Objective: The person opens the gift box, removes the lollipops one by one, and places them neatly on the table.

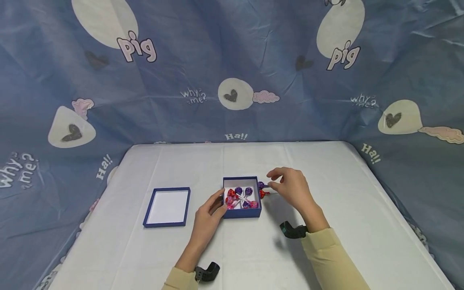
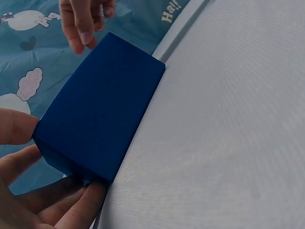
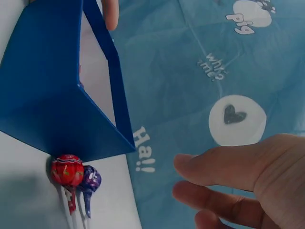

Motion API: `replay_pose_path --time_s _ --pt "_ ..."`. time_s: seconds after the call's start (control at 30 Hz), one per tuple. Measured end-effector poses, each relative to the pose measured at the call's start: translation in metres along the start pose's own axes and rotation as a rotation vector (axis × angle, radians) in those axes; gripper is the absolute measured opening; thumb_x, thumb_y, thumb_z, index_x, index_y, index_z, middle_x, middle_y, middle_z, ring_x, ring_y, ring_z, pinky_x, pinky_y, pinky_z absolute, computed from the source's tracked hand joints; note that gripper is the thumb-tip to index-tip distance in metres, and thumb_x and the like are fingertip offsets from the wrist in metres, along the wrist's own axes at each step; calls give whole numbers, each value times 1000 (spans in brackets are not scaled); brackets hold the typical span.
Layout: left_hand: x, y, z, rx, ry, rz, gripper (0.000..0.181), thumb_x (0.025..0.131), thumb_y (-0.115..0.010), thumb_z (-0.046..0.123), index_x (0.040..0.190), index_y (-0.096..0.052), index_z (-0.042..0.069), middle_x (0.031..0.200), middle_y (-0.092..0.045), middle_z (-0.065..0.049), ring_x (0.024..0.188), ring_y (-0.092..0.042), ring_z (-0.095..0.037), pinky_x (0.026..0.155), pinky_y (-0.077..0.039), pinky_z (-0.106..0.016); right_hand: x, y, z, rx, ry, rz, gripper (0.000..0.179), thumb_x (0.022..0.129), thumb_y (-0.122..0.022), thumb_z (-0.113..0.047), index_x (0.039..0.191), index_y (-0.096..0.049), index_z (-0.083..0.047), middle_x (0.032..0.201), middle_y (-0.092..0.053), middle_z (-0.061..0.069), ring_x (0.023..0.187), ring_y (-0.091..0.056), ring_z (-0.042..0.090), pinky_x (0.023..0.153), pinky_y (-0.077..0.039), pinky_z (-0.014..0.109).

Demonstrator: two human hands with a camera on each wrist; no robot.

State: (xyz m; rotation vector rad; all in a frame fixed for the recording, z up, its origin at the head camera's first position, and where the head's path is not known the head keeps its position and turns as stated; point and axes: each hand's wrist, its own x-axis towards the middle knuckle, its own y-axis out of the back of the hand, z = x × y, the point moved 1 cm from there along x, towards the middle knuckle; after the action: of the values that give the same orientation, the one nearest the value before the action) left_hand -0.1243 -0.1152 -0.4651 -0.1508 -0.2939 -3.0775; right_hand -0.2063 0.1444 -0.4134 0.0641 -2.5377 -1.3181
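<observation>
An open blue box [image 1: 241,213] with a white inside holds several wrapped lollipops [image 1: 249,191], red, pink and purple, sticks crossing. My left hand [image 1: 207,221] holds the box at its left side; in the left wrist view the thumb [image 2: 18,127] is at the upper corner and the other fingers lie lower along that side. My right hand [image 1: 291,187] is raised beyond the box's right side, thumb and fingertips apart, with nothing between them. Below it, a red lollipop [image 3: 66,170] and a purple lollipop [image 3: 90,179] lie side by side against the box's outer wall.
A blue-edged square lid [image 1: 166,207], white side up, lies on the white table [image 1: 108,257] left of the box. Behind the table hangs a blue printed cloth [image 1: 203,60]. Each wrist wears a black camera [image 1: 293,230].
</observation>
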Motion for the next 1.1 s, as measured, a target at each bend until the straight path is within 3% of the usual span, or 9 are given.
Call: replay_pose_path --time_s 0.37,0.5,0.67,1.1 --pt "1 0 -4 -4 11 -6 48 96 -64 4 144 -57 10 145 -53 -17 131 -53 -34 109 -43 -39 -5 -13 -10 87 -7 -9 20 82 -84 -15 100 -79 -17 90 -73 -7 74 -59 15 61 -47 33" --pt "1 0 -3 2 10 -3 48 96 -64 4 144 -56 10 145 -53 -17 131 -53 -34 108 -43 -37 -5 -19 -16 127 24 -37 19 80 -85 -13 98 -79 -19 88 -73 -9 77 -61 14 64 -50 35" --pt "0 1 0 10 10 -2 48 96 -64 4 143 -57 9 144 -54 -18 130 -54 -34 108 -44 -36 -5 -31 -21 109 94 -105 19 79 -85 -13 96 -80 -20 87 -74 -7 84 -62 17 74 -51 37" --pt "1 2 -3 14 24 1 48 96 -64 6 143 -58 13 145 -53 -15 131 -54 -33 107 -44 -34 -4 -53 -27 31 114 -140 21 74 -89 -17 93 -81 -21 79 -68 -8 78 -46 15 62 -43 33"
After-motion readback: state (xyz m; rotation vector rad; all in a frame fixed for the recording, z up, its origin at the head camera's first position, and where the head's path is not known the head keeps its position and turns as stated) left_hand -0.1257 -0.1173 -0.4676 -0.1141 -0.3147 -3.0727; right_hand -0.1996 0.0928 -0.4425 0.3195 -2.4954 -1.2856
